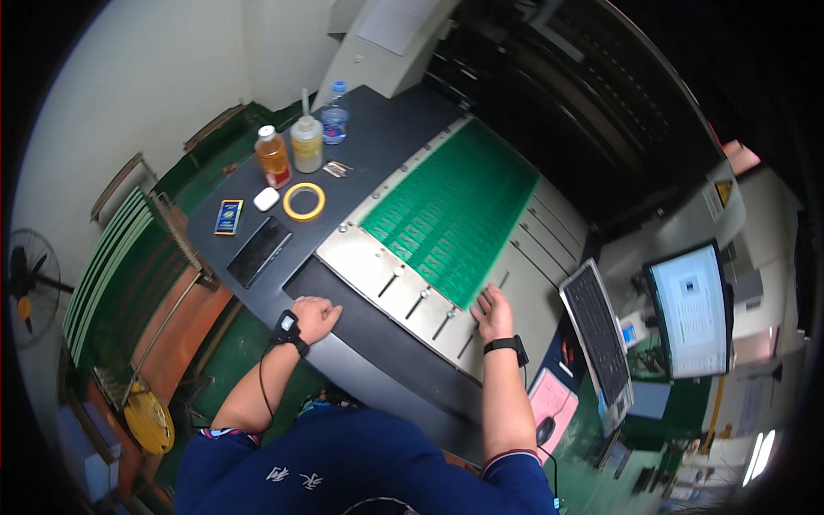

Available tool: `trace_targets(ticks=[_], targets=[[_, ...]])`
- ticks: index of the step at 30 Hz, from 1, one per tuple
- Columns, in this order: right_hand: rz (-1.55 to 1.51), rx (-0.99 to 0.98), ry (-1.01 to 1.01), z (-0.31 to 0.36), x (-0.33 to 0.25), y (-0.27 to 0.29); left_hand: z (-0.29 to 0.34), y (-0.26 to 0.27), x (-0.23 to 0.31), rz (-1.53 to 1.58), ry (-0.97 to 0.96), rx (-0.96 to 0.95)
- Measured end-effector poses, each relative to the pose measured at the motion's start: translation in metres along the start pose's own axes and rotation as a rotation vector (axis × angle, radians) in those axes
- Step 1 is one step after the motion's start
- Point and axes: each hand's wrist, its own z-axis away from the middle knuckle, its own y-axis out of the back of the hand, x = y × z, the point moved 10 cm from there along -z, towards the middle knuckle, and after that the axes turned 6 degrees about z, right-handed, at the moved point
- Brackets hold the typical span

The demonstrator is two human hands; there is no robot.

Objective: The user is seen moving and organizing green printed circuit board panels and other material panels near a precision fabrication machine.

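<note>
Right hand (493,316) at near corner of green circuit-board panel (455,210); cannot tell if fingers clamp it. Left hand (316,318), fingers folded together, nearer wearer than panel.

You have bare dark-grey tabletop (354,190) between the round yellow tape roll (320,204) and the silver metal plate (360,262). A slanted black keyboard (595,319) bars the way right of your right hand (494,316).

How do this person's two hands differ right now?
The left hand is curled into a loose fist, while the right hand is more open, with its fingers extended. The left hand is at the dark table's front edge; the right hand is by the near corner of the green board. Both have a black strap around the wrist.
</note>
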Motion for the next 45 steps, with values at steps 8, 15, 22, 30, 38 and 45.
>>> trace_targets(ticks=[8, 15, 22, 30, 38, 45], targets=[[-0.054, 0.162, -0.047, -0.052, 0.006, -0.019, -0.003, 0.001, 0.002, -0.063, 0.001, -0.012], [-0.009, 0.118, 0.362, 0.024, -0.06, 0.008, -0.007, -0.023, -0.044, 0.654, 0.476, 0.016], [0.006, 0.045, 0.474, 0.148, -0.086, 0.059, -0.041, -0.058, 0.072, 1.693, 0.687, -0.421], [-0.294, -0.013, 0.408, 0.192, -0.062, 0.087, -0.018, -0.032, 0.131, 1.514, 0.456, -0.527], [-0.45, -0.041, 0.244, 0.166, -0.015, 0.091, -0.023, -0.017, 0.144, 1.568, 0.345, -0.512], [-0.291, 0.026, 0.221, 0.146, -0.037, 0.086, -0.035, -0.019, 0.121, 1.547, 0.308, -0.368]])
